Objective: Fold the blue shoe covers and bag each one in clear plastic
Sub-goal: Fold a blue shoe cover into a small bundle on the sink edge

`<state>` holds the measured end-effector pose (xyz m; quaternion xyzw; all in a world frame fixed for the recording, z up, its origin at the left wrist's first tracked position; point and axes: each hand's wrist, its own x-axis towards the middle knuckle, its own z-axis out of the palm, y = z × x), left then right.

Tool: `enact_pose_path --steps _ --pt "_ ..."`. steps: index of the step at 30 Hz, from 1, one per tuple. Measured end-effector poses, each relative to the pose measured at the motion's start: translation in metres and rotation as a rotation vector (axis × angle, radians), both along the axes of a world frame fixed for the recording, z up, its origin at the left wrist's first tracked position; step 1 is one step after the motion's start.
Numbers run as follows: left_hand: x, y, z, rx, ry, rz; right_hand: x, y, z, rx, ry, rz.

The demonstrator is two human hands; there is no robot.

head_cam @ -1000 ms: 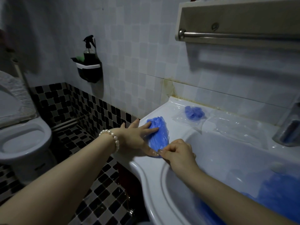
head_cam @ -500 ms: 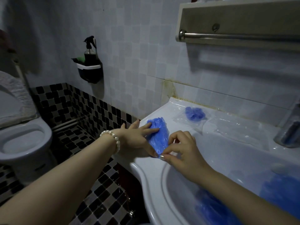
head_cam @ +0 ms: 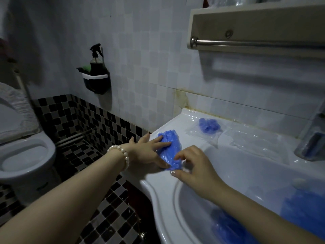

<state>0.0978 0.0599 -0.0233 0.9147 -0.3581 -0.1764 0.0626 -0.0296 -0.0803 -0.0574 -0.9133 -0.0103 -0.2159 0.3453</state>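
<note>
A blue shoe cover [head_cam: 173, 147] lies flat on the left rim of the white sink [head_cam: 158, 187]. My left hand [head_cam: 149, 152] presses it down with straight, spread fingers. My right hand [head_cam: 191, 166] is at the cover's near end, fingers curled, thumb and fingertips touching its edge. A bagged blue shoe cover [head_cam: 209, 125] lies at the back of the sink rim, beside empty clear plastic bags [head_cam: 251, 140]. More blue shoe covers [head_cam: 306, 208] lie in the basin at the lower right.
A toilet [head_cam: 24, 155] stands at the left over a black-and-white tiled floor [head_cam: 105, 217]. A spray bottle in a black wall holder [head_cam: 96, 76] hangs on the tiled wall. A shelf with a metal rail [head_cam: 255, 43] overhangs the sink. A cup [head_cam: 311, 143] stands at the right.
My right hand lifted from the cover's near tip and moved a little up over its near end, folding the edge inward. My left hand stayed pressing the cover.
</note>
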Motion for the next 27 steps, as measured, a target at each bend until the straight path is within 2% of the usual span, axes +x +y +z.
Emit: enact_pose_path --steps 5,7,9,13,15,18,20,23,27 --pt "0.0 0.0 0.0 -0.013 -0.001 0.002 0.006 -0.002 0.005 -0.224 -0.053 -0.118" --pt "0.0 0.0 0.0 -0.031 0.032 0.011 0.011 0.002 0.006 -0.306 0.071 -0.177" --pt "0.0 0.0 0.002 -0.056 0.094 0.029 0.015 0.006 0.007 -0.3 0.207 -0.238" --pt "0.001 -0.001 -0.001 -0.016 0.023 0.007 0.023 0.01 0.017 -0.286 0.361 -0.312" --pt "0.0 -0.001 -0.002 -0.027 0.004 0.014 0.022 0.008 0.013 -0.203 0.307 -0.274" --pt "-0.001 -0.002 -0.002 -0.03 0.003 0.022 0.009 0.004 0.0 0.037 0.024 -0.06" --pt "0.0 -0.001 -0.002 -0.032 0.005 0.022 0.005 -0.003 -0.004 -0.01 -0.034 0.002" --pt "0.0 -0.003 -0.002 -0.035 0.005 0.025 0.01 -0.005 0.003 -0.105 0.024 -0.068" --pt "0.002 -0.002 -0.003 -0.112 0.086 0.043 0.021 0.002 0.012 -0.198 0.23 -0.145"
